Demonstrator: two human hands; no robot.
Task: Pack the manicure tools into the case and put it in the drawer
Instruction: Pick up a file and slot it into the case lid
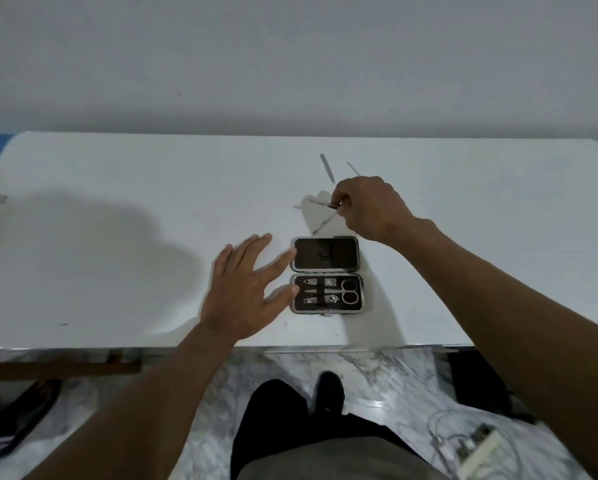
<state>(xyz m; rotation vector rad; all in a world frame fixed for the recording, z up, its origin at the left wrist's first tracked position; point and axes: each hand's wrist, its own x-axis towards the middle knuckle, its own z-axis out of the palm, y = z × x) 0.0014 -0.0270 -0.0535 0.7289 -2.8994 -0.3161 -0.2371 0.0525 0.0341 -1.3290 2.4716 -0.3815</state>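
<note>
— White table [117, 271] is carrying everything in the head view. Where is the case [326, 274] lying?

— Open, near the front edge, long axis running three to nine. Clippers and scissors [346, 291] are sitting in its near half.

— And the hands?

— Right hand [370, 206] is pinching a thin tool [325, 204], with the case at six o'clock from it. Left hand [245, 289] is spreading wide, fingertips touching the case's nine o'clock side, gripping nothing. Two more tools [327, 172] are lying at twelve.
</note>
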